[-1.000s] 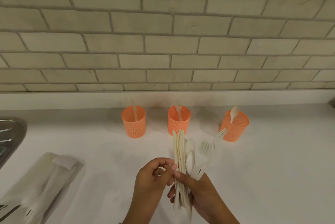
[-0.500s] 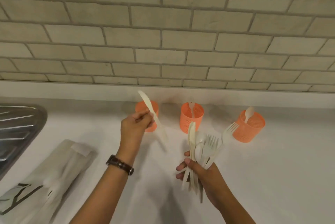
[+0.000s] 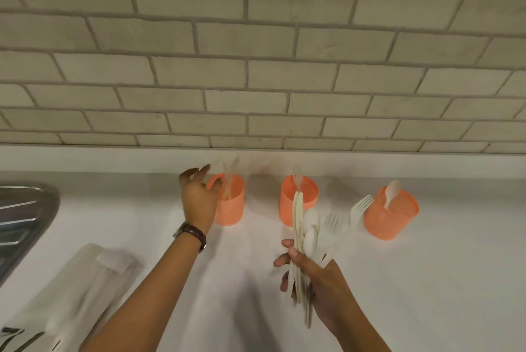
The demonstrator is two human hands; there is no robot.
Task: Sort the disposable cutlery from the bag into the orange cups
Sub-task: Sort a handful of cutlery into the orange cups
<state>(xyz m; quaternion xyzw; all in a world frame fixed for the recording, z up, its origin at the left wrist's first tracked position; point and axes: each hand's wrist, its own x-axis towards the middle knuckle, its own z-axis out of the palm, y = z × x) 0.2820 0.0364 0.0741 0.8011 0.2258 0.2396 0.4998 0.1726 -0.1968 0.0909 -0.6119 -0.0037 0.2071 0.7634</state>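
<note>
Cutlery bundle [image 3: 310,233] is in the right hand [image 3: 323,284], fingers wrapped round the handles low down. The working ends fan up and away from the knuckles: knives on the thumb side, spoons in the middle, forks splayed out to the far side. The left hand [image 3: 199,199] is further out and off to the left of the right one. Its fingers are spread and relaxed and nothing is pinched in them that I can see, though there's some motion blur there. Its thumb side is right against the near rim of the left cup [image 3: 232,209]. Knives [image 3: 226,185] stand in that cup just past the fingertips, blurred. The middle cup [image 3: 300,199] is directly beyond the bundle tips, partly hidden by them, with one fork [image 3: 298,178] upright inside. The right cup [image 3: 391,216] is out past the splayed forks, tilted, with one spoon [image 3: 392,191] in it. The left wrist wears a watch [image 3: 190,233]. The bag [image 3: 94,280] lies flat on the counter [image 3: 441,280], left of the left forearm, with the sink [image 3: 20,223] edge further left again.
</note>
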